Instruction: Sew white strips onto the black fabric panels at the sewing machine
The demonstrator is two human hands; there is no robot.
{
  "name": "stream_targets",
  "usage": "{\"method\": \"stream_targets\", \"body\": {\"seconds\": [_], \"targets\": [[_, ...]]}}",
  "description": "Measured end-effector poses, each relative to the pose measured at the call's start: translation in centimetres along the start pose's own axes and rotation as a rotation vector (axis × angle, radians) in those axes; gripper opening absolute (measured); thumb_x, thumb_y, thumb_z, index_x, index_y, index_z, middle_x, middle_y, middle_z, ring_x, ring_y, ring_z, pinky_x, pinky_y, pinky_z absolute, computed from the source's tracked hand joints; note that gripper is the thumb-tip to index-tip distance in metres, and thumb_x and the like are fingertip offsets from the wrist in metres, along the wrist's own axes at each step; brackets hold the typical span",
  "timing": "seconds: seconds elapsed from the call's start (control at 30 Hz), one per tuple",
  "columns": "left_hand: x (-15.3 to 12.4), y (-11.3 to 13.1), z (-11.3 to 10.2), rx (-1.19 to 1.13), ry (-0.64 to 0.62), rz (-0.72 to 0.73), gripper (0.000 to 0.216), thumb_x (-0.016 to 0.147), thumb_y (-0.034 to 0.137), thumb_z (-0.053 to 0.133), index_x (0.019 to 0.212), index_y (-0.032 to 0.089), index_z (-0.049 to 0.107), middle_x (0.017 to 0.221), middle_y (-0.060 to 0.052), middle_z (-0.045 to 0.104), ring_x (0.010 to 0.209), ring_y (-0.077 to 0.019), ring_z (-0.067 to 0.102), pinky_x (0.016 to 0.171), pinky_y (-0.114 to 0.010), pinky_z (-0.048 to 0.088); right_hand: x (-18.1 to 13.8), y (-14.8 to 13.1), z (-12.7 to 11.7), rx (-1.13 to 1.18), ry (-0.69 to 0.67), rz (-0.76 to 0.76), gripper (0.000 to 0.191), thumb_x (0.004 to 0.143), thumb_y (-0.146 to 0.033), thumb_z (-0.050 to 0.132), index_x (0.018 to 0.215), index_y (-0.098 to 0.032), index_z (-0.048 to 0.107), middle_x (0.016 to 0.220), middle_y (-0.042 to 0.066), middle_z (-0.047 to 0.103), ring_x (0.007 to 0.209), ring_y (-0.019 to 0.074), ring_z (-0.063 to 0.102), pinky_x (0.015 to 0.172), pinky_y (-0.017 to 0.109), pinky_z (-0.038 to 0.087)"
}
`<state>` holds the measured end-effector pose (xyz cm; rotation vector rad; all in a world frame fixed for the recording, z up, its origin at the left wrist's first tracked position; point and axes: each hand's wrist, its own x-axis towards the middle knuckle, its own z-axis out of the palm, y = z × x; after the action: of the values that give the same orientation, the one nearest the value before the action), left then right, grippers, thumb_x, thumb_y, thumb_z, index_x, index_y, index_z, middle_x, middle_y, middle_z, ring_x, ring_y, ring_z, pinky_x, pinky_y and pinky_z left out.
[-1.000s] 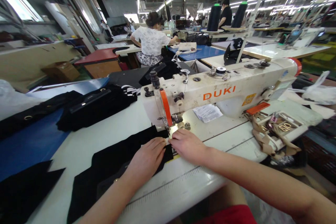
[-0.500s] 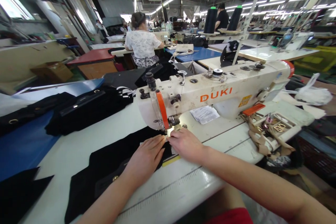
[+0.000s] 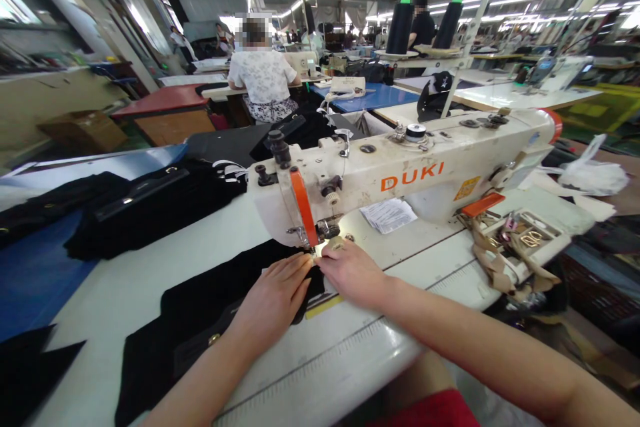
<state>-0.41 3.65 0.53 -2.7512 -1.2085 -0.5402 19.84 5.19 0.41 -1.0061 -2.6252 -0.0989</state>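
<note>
Black fabric lies on the white sewing machine bed, its far end under the needle area of the DUKI machine. My left hand rests flat on that fabric, fingers stretched toward the needle. Close on the other side, my right hand has its fingers bent and pinched at the fabric's edge by the presser foot. Fingertips of both hands nearly meet there, and they hide the exact grip. A gold fitting shows on a strip of the fabric beside my left forearm.
Finished-looking black pieces are heaped on the left. Paper labels lie beneath the machine arm. A tray of metal rings and beige strips sit at the right. Dark thread cones stand behind; a person sits farther off.
The camera view has shifted slightly, moving the scene a little to the left. Both hands stay at the needle with the black fabric; their hold looks much the same.
</note>
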Motion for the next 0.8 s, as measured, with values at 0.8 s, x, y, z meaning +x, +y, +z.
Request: {"method": "stream_targets", "body": {"seconds": [0.8], "targets": [[1.3,-1.9,0.8,0.011,0.014,-0.04,0.046,0.096,0.041,0.036,0.114,0.012,0.067,0.115,-0.016,0.07,0.108,-0.0301,0.065,0.094,-0.049,0.053,-0.4,0.0,0.5,0.013,0.076,0.029,0.014,0.093,-0.016,0.053,0.084,-0.014,0.064,0.083,0.007,0.061,0.086,0.0216,0.05,0.081,0.033,0.041]]}}
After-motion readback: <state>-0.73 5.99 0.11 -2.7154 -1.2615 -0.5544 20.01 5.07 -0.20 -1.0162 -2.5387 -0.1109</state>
